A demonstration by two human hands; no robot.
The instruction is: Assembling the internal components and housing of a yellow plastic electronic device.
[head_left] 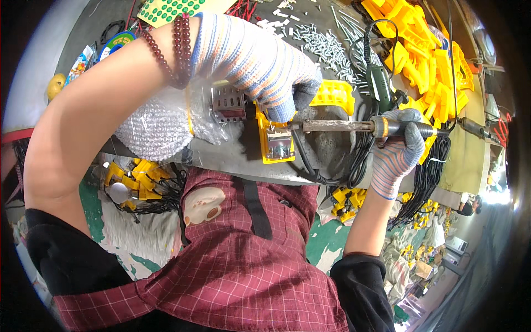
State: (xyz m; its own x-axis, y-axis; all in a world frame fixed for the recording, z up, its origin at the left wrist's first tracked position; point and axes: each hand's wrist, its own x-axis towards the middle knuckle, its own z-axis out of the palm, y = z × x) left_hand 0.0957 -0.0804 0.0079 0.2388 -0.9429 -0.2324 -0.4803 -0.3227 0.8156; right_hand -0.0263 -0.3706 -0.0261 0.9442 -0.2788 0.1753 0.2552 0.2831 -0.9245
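Observation:
My right hand [399, 146], in a striped knit glove with grey fingers, is wrapped round the handle of a soldering iron [337, 126]. The iron lies almost level, its tip pointing left at the top of a yellow plastic housing [280, 159] with a shiny metal insert. Reaching over from the left, my gloved left hand [265, 69] has its fingers curled down on the upper part of this housing, close to the tip. Exactly what the fingertips pinch is hidden. Another yellow plastic piece [334, 97] shows just behind them; I cannot tell whether it joins the housing.
Bubble wrap [157, 130] and a slotted metal plate [228, 103] lie left of the housing. Behind are loose screws [326, 47], a green corded tool [379, 86] and piled yellow parts [437, 66]. Black cable coils [362, 163] hang at the table's front edge.

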